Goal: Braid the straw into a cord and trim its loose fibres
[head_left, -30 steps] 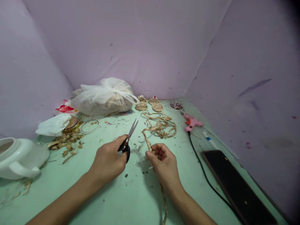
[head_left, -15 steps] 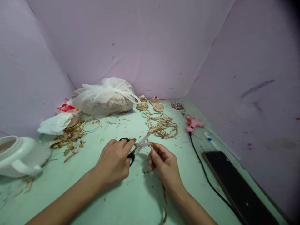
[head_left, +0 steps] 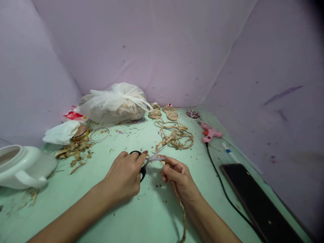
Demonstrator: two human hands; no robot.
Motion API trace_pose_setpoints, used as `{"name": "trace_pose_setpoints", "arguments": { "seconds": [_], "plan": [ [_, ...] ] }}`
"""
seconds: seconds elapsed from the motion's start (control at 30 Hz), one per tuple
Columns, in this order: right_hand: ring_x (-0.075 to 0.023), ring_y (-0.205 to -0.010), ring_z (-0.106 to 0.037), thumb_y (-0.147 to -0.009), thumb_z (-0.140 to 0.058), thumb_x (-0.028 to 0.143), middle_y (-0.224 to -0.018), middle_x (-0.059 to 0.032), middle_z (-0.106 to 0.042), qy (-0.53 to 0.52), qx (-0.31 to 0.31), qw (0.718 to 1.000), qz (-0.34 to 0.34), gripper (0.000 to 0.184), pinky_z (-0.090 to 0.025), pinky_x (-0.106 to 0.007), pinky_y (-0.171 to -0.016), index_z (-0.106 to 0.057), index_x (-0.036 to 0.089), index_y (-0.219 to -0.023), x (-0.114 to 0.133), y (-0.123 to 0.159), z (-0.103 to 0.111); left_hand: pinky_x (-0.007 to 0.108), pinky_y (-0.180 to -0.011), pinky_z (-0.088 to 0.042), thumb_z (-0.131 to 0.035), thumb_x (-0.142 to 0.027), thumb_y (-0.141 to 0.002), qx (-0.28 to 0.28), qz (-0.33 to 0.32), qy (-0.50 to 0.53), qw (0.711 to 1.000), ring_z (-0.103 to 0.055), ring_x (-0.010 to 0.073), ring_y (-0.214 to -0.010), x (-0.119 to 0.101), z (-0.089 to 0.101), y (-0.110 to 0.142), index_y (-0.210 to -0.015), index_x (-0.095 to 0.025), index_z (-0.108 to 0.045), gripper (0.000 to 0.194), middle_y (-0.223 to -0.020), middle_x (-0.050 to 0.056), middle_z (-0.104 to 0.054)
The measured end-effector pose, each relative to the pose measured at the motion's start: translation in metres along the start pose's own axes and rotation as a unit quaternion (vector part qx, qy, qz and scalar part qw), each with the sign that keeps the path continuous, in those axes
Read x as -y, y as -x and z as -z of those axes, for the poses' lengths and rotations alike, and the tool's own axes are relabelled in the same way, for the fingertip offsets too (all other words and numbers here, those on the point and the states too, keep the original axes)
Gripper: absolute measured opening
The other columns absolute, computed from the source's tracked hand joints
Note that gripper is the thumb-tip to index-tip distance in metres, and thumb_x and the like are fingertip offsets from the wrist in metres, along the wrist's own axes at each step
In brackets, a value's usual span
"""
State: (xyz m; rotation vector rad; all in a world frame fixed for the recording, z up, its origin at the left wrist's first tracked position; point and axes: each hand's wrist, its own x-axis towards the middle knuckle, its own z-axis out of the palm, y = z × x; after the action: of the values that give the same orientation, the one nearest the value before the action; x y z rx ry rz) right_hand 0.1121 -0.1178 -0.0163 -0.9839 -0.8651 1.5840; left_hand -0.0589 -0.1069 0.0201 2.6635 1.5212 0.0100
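Note:
My left hand is closed on the black handles of a pair of scissors, its blades spread and pointing right. A tan braided cord is pinched between the thumb and fingers of my right hand. The cord passes at the blades, close to my right fingertips; whether it is cut there I cannot tell. One length hangs down past my right wrist to the bottom edge. Beyond the hands lies a loose pile of the same cord on the green table.
Right: a pink glue gun with black cable, a marker and a dark phone. Behind: woven slipper-shaped pieces, a small dish, a tied plastic bag. Left: a white ring, dry scraps, a white pot.
The scissor blades have opened a little differently and sit slightly lower. The hanging cord has swung to the right below my right hand. The whole view has shifted slightly.

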Motion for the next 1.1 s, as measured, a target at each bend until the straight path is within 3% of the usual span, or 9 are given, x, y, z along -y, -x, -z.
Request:
{"name": "trace_pose_setpoints", "arguments": {
  "seconds": [0.3, 0.7, 1.1],
  "plan": [
    [-0.0086, -0.047, -0.037, -0.062, -0.064, 0.031, -0.048, 0.0041, -0.044, 0.077, -0.031, 0.996, 0.033, 0.031, -0.030, -0.022, -0.048, -0.066, 0.013, -0.087, -0.003, 0.001, -0.002, 0.039, -0.076, -0.036, -0.041, -0.011, -0.068, 0.024, 0.036, -0.042, 0.998, -0.053, 0.0239, -0.084, -0.012, 0.003, 0.002, -0.127, -0.008, -0.037, 0.060, -0.094, 0.014, -0.059],
    [-0.0103, -0.055, -0.038, -0.071, -0.056, 0.025, -0.062, 0.0014, -0.048, 0.207, -0.039, 0.970, 0.123, 0.019, -0.032, -0.023, -0.052, -0.068, 0.017, -0.083, -0.003, 0.006, -0.004, 0.038, -0.076, -0.036, -0.043, -0.012, -0.064, -0.005, 0.070, -0.026, 0.997, -0.053, 0.0243, -0.086, -0.013, 0.004, 0.003, -0.128, -0.009, -0.035, 0.065, -0.095, 0.013, -0.060],
    [-0.0115, -0.059, -0.042, -0.072, -0.055, 0.024, -0.072, -0.0015, -0.052, 0.197, -0.035, 0.973, 0.115, 0.023, -0.033, -0.024, -0.054, -0.068, 0.018, -0.090, -0.003, 0.005, -0.003, 0.039, -0.077, -0.037, -0.043, -0.014, -0.066, 0.010, 0.052, -0.036, 0.998, -0.053, 0.0259, -0.087, -0.014, 0.006, 0.004, -0.128, -0.007, -0.035, 0.063, -0.097, 0.015, -0.059]
  ]
}}
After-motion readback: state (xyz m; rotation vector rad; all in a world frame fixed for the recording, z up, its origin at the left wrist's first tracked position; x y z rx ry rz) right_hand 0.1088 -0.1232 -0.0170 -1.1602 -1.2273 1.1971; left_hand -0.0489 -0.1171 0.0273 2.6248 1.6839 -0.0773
